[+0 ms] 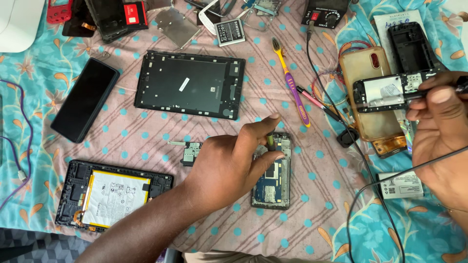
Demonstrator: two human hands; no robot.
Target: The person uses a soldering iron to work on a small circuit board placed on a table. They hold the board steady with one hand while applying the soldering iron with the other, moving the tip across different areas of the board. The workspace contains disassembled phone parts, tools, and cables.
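Pinching a small green-tipped tool point(269, 140) between thumb and fingers, the left hand point(229, 165) has its grip closed tight on it. The tool tip rests on the top of an opened phone point(273, 170), which lies flat on the cloth just under the fingers. The phone's back is off and its blue board shows.

At three o'clock from there, the right hand point(438, 131) is curled shut around a thin dark tool with a black cable point(370, 185) running off it. I think it is a soldering iron, but the tip is hard to see. Just above that hand, a second opened phone frame point(390, 91) lies across an orange phone case point(370, 97).

How far along is the work? Both phones are already open. The small board point(191, 152) at nine o'clock of the left hand is already out. Nothing looks put back together yet, so a lot is left.

The spotted cloth point(146, 136) on the worktop is crowded. A tablet back shell point(190, 84) lies at twelve o'clock, a tablet with a white battery point(109, 195) at eight o'clock, and a toothbrush point(290, 83) at one o'clock. The cloth near six o'clock of the phone is bare. The cable crosses the right side and could snag a hand.
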